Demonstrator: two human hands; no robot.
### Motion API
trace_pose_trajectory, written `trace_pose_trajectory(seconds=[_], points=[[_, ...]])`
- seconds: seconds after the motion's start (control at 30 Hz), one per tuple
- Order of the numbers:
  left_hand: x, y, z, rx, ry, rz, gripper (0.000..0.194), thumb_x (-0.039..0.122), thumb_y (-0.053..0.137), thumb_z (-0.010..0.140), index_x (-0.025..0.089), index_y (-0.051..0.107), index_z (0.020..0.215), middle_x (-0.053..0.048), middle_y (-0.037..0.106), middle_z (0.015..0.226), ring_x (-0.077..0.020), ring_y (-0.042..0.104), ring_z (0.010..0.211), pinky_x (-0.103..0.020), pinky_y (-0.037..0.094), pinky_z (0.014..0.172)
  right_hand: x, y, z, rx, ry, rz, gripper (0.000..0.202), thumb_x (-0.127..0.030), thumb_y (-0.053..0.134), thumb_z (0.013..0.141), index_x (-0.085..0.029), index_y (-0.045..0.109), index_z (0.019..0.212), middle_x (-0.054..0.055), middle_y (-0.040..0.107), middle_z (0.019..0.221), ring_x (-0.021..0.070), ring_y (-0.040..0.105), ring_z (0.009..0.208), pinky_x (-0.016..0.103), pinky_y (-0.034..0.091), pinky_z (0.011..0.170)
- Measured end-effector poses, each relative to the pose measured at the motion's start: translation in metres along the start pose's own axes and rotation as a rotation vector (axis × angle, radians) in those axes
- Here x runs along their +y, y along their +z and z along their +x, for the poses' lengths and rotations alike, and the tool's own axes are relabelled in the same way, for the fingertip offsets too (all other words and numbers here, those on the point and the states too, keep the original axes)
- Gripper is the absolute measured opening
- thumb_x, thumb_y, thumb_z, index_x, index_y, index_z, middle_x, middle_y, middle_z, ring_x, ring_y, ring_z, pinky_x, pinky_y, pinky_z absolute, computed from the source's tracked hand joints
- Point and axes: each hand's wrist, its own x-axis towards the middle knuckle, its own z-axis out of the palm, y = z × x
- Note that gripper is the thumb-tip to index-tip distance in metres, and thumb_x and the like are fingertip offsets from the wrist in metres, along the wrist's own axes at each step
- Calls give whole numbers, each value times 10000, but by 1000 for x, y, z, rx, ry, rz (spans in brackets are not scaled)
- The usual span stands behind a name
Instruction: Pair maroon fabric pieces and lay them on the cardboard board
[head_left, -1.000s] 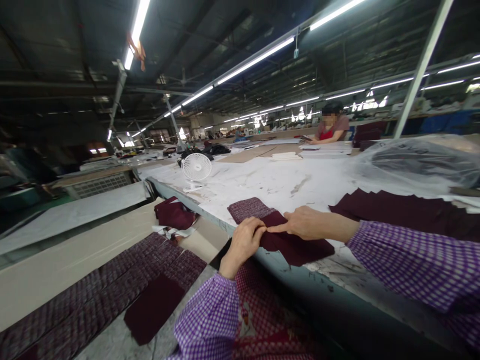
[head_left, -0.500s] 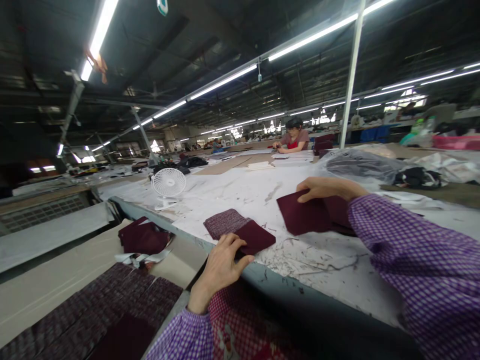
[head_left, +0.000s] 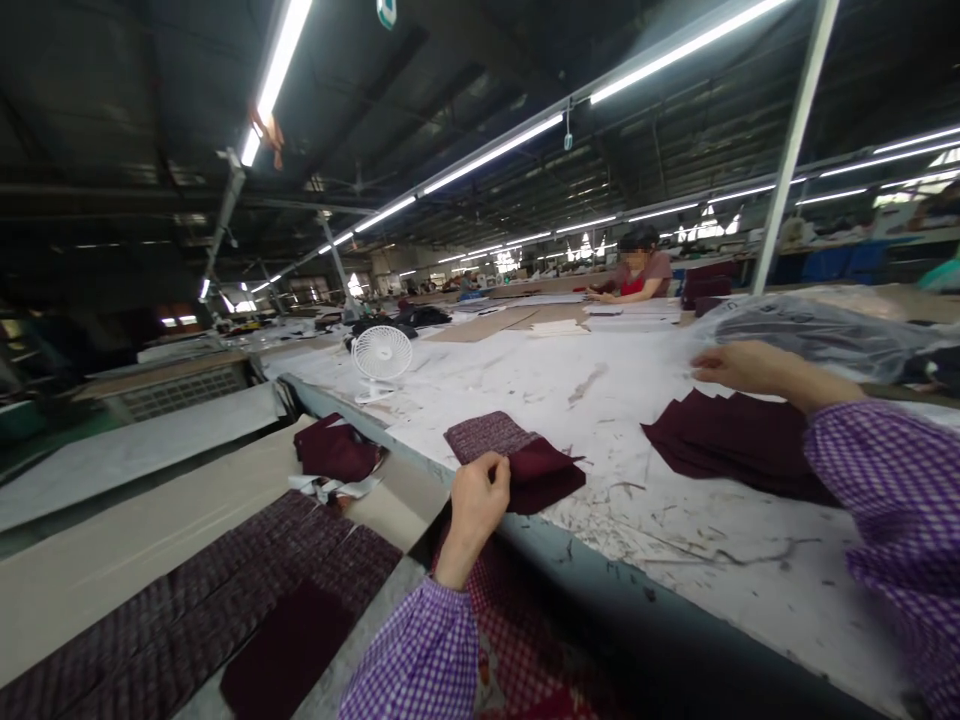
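My left hand (head_left: 480, 505) is closed in a pinch on the near edge of a maroon fabric piece (head_left: 546, 465), raising it a little off the maroon pieces beneath. This small pile lies at the front edge of the white worktable (head_left: 517, 375), with a speckled maroon knit piece (head_left: 491, 434) at its far left. Over to the right, my right hand (head_left: 739, 367) hovers behind a fanned stack of maroon fabric pieces (head_left: 727, 440). Its fingers are stretched out and slightly blurred, with no cloth visible in them. My right sleeve covers the stack's right end.
A white fan (head_left: 382, 353) stands at the table's left edge. On a lower surface at left lie speckled knit pieces (head_left: 217, 585) and a maroon bundle (head_left: 337, 448). Clear plastic sheeting (head_left: 810, 325) is at right. Another person (head_left: 641, 275) leans on the table's far side.
My right hand has let go of the maroon piece and risen above the stack. My left hand has gone from resting with spread fingers to pinching and lifting a fabric edge. The view has swung left.
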Motion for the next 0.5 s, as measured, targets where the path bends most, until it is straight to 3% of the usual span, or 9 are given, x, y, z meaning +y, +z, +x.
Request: trace_pose_trajectory(seconds=[0.13, 0.2, 0.27, 0.33, 0.4, 0.5], points=[[-10, 6, 4, 145, -86, -163, 316, 328, 410, 863, 183, 539, 613, 22, 508, 552, -130, 490, 566, -231, 330, 548, -98, 4, 11, -281, -126, 279, 375, -452, 473, 849, -164, 709, 890, 78, 708, 843, 193, 632, 740, 300, 468, 683], [-14, 11, 5, 205, -130, -281, 310, 364, 424, 854, 185, 521, 620, 25, 499, 551, -130, 498, 577, -222, 349, 539, -148, 19, 5, -379, -284, 426, 378, -455, 456, 866, -168, 702, 869, 50, 707, 844, 180, 636, 767, 276, 472, 697], [-20, 15, 7, 234, -182, -455, 287, 395, 463, 829, 186, 512, 640, 30, 495, 550, -127, 508, 569, -219, 383, 537, -185, 45, -5, -431, -474, 401, 363, -418, 447, 888, -161, 703, 882, 52, 706, 847, 178, 636, 781, 278, 470, 714], [-28, 13, 11, 275, -274, -702, 258, 408, 499, 801, 188, 491, 668, 35, 498, 555, -123, 522, 544, -229, 423, 543, -203, 75, -13, -337, -575, 271, 362, -375, 427, 912, -139, 688, 995, 102, 691, 1006, 214, 618, 934, 330, 450, 841], [-38, 4, 17, 358, -361, -968, 209, 376, 507, 785, 192, 464, 694, 21, 531, 586, -132, 562, 547, -265, 472, 570, -206, 99, -18, -254, -592, 162, 388, -366, 419, 922, -113, 639, 1117, 139, 642, 1145, 245, 575, 1050, 390, 400, 946], [-55, -18, 24, 501, -356, -1154, 136, 301, 487, 775, 196, 431, 708, -21, 592, 651, -158, 623, 615, -333, 516, 640, -200, 116, -19, -234, -591, 116, 408, -373, 406, 930, -107, 603, 1168, 140, 620, 1185, 242, 560, 1082, 407, 360, 999]])
